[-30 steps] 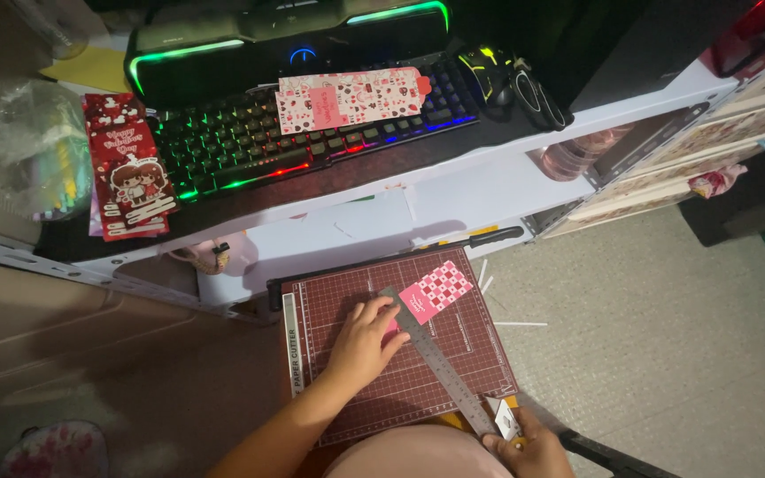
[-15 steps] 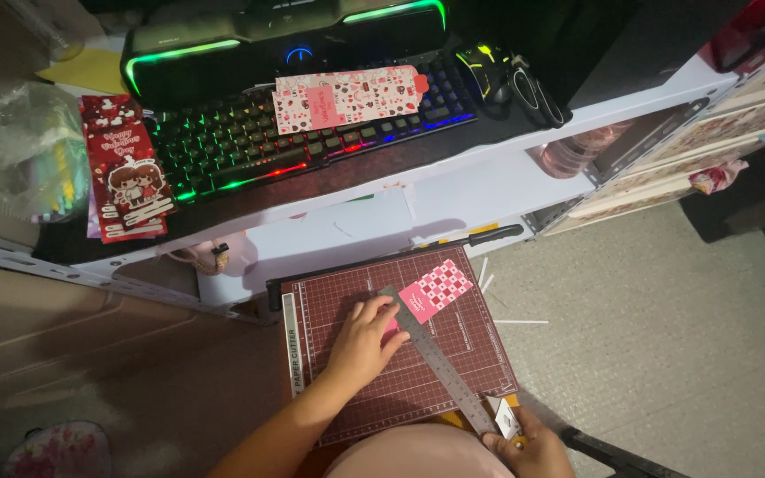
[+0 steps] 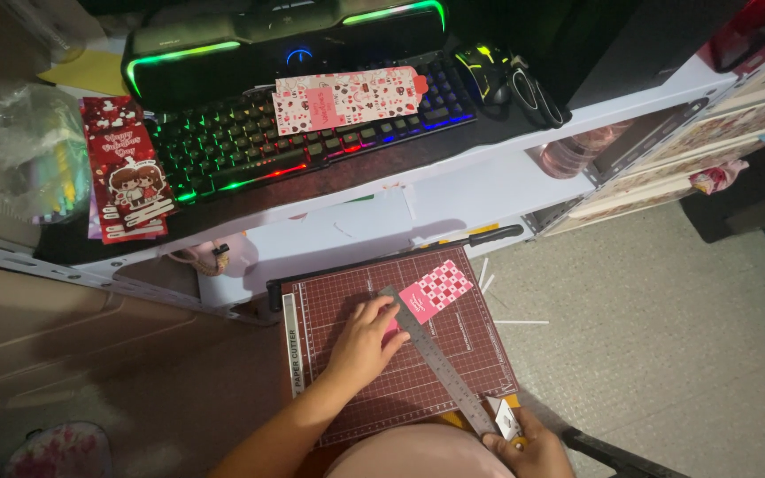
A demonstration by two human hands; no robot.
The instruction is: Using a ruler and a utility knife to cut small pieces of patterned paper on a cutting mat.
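While kneeling over dark red cutting mat [image 3: 374,389] on floor, my left hand [image 3: 363,341] lies flat, fingers spread, pressing pink checkered card [image 3: 434,292] down near mat's upper middle. My right hand [image 3: 529,447] grips lower end of metal ruler [image 3: 440,361] at mat's bottom right corner. Ruler runs diagonally up to card, just beside left fingertips. Hands well apart. Backlit keyboard [image 3: 250,142] on shelf above, patterned paper strip [image 3: 347,96] lying across it.

So there's a flat red packet [image 3: 127,181] with cartoon figures left of the keyboard, a crinkly clear plastic bag [image 3: 35,150] beside it, and a long pink patterned packet [image 3: 347,97] lying across the keys.
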